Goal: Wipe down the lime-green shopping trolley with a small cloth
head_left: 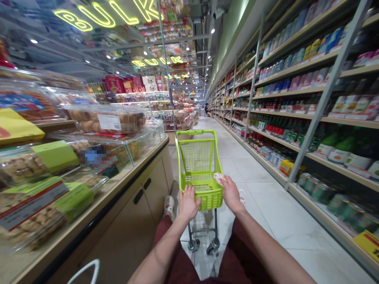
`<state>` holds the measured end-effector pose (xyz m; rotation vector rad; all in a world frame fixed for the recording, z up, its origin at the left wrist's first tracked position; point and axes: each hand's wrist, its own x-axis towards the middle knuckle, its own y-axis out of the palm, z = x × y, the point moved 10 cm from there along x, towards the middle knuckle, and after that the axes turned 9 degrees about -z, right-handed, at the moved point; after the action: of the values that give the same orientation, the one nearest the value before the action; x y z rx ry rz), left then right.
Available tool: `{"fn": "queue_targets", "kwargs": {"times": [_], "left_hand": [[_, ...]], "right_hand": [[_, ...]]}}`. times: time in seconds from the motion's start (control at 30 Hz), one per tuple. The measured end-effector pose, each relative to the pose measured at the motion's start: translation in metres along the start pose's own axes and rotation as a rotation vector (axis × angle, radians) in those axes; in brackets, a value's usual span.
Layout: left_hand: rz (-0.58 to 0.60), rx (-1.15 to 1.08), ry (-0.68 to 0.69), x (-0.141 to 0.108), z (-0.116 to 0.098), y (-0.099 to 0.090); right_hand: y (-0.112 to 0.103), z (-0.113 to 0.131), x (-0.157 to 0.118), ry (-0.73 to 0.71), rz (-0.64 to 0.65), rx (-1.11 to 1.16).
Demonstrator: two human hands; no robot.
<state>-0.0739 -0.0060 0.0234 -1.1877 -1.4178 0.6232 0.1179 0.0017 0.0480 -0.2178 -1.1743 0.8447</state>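
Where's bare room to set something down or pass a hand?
Floor lies bare between the green cart and the right-hand shelves. The cart's basket looks open beyond the left hand, left of the right hand's pinkish-white wad. Crowded: those shelves, and the left counter, piled with clear food boxes.

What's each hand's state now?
Left hand: on the lime-green plastic shopping cart; grip can't be told.
Right hand: holding a crumpled white-and-pink wad.

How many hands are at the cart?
2: the left hand over the left of the green cart's near rim; the right hand at its right side, holding a crumpled white-and-pink piece. Neither is fully hidden.
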Motion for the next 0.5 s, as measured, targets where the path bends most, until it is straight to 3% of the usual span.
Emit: {"fn": "queue_targets", "kwargs": {"times": [0.2,0.27,0.33,0.5], "left_hand": [[0.026,-0.002,0.021,-0.002,-0.007,0.001],[0.033,0.004,0.025,-0.003,-0.005,0.0],[0.03,0.012,0.028,-0.004,-0.002,-0.001],[0.023,-0.002,0.023,-0.004,-0.001,0.0]], "right_hand": [[0.036,0.069,-0.024,-0.118,0.131,0.131],[0.04,0.079,-0.024,-0.158,0.152,0.152],[0.035,0.067,-0.016,-0.162,0.139,0.118],[0.004,0.002,0.005,-0.018,0.022,-0.052]]}}
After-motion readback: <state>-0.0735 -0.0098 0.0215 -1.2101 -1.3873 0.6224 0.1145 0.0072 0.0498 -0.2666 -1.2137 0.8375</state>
